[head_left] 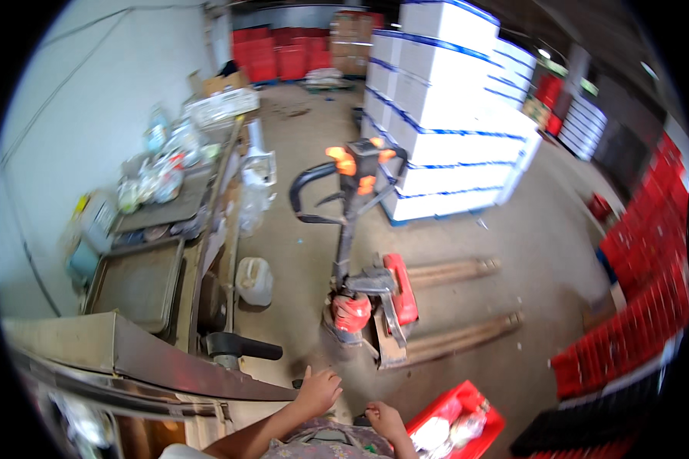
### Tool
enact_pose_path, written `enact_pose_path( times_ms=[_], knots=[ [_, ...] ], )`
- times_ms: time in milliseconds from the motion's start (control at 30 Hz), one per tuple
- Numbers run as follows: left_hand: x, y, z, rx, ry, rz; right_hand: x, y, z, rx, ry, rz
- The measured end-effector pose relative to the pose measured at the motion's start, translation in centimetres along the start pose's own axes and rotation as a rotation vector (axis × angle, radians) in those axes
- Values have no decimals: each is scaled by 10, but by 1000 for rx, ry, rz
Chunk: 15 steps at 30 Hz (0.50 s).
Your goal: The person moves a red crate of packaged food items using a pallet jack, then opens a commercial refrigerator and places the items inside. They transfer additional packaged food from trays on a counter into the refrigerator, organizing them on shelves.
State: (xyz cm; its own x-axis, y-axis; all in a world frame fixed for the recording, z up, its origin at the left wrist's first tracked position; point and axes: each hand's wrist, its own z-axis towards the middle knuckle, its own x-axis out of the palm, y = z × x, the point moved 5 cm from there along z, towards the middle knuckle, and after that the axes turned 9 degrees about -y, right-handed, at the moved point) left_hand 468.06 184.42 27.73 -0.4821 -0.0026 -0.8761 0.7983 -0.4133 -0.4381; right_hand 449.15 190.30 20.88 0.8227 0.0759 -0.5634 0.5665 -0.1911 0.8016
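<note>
My left hand (319, 392) is in front of my body, beside the metal edge of the machine or counter at the left. Its thumb and fingers are loosely apart, and nothing shows in it. Close to the red crate, my right hand (385, 418) has its fingers curled in; whether anything is inside them is hidden. The red plastic crate (494, 425) stands at my right and holds pale, wrapped-looking items, too blurred to name. Ahead of my hands is a pallet truck (347, 229) with a black looped handle, orange controls and two forks pointing right.
White boxes with blue bands (452, 145) rise in a tall stack behind the pallet truck. Stacked red crates (635, 321) line the right side. A left-hand bench carries a metal tray (135, 284) and plastic bags (157, 180). Beside it stands a whitish jug (254, 281).
</note>
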Motion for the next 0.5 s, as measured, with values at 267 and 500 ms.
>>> enact_pose_path(
  times_ms=[267, 500],
  knots=[
    [58, 2, 84, -261, -75, -98, -55, 0, 109, -169, 174, -146],
    [98, 0, 197, -421, -144, -190, -135, 5, 226, -273, 233, -197]
  ],
)
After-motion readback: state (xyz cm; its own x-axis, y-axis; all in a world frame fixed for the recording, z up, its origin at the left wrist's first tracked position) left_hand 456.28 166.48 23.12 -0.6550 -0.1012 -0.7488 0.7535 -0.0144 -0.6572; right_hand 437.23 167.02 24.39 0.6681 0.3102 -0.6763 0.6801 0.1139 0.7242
